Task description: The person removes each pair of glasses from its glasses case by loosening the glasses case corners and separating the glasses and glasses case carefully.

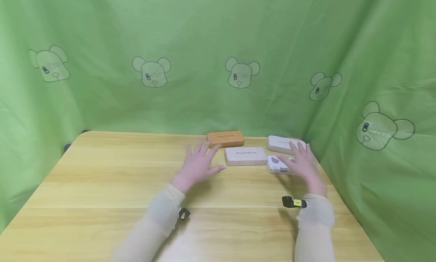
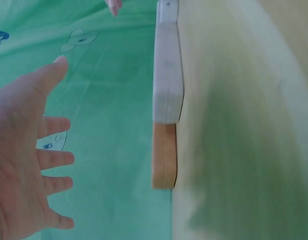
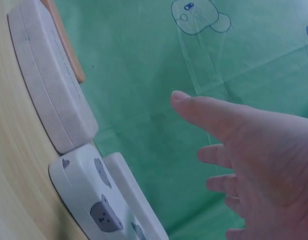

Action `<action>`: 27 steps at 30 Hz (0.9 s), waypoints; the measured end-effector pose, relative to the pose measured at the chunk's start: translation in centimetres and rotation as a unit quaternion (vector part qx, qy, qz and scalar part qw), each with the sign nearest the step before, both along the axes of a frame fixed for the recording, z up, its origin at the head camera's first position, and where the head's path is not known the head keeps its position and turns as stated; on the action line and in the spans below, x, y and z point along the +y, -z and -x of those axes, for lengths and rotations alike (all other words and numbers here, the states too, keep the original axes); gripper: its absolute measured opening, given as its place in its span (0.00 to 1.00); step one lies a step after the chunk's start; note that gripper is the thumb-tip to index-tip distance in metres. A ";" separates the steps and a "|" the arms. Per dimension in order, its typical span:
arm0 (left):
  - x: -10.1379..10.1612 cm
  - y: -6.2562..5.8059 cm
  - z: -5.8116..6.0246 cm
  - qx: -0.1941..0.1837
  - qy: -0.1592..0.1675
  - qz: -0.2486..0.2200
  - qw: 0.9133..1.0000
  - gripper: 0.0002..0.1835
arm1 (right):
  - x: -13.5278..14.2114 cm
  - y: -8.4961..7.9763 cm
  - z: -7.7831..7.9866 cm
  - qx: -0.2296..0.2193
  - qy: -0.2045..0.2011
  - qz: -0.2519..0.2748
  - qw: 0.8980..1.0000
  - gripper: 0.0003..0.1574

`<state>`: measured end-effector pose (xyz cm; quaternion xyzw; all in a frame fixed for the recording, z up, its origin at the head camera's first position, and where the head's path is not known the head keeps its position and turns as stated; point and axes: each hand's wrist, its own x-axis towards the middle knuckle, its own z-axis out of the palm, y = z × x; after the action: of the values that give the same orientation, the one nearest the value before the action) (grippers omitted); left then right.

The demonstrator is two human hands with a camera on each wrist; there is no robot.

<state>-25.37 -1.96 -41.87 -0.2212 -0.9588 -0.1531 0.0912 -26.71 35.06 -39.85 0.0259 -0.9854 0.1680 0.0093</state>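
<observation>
Your left hand (image 1: 197,165) and right hand (image 1: 303,165) were well apart, fingers straight and spread, gripping nothing. The left was nearest the orange case (image 1: 225,139) and the front white case (image 1: 246,156); the right hung over the bear-print case (image 1: 277,165), partly hiding it, with the rear white case (image 1: 282,144) behind. All four lay closed toward the far right of the counter (image 1: 102,194). They were already grouped in two loose, uneven rows, with none being lifted; I judged handling to be paused, and couldn't tell what remained. The long axes ran roughly left to right, the rear white case slanting slightly, its right end nearer you. The front white case and bear-print case lay end to end, touching or nearly so. Beyond hung a green curtain (image 1: 190,110).
</observation>
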 end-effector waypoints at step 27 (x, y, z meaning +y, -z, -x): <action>7.2 0.0 0.9 0.000 0.080 -0.041 0.996 0.38 | 4.3 1.9 0.3 0.003 -0.079 0.028 0.996 0.56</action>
<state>-26.28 5.29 -41.87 -0.2936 -0.9309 -0.1989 0.0872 -26.99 39.34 -41.79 0.1041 -0.9752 0.1953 -0.0008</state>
